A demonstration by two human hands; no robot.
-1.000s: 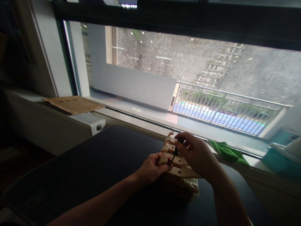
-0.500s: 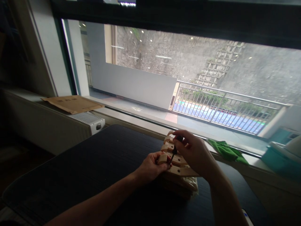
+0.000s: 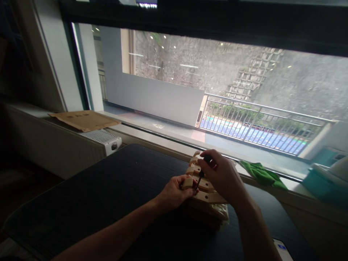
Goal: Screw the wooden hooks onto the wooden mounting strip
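Head camera: the left hand (image 3: 174, 192) pinches one end of the wooden slat assembly (image 3: 202, 186), which lies on the dark table (image 3: 103, 195) at about five o'clock from the frame's centre, apparently to steady it. The right hand (image 3: 221, 175) is closed around a small dark screwdriver (image 3: 201, 173), tip down on a slat, seemingly driving a fastener. A green cloth (image 3: 261, 174) lies on the sill at three o'clock of the hands.

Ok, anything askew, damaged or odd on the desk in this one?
Nothing stands out. The left hand steadies a wooden piece on the stack of wooden parts while the right hand holds a small screwdriver to it. The green cloth lies crumpled on the sill.
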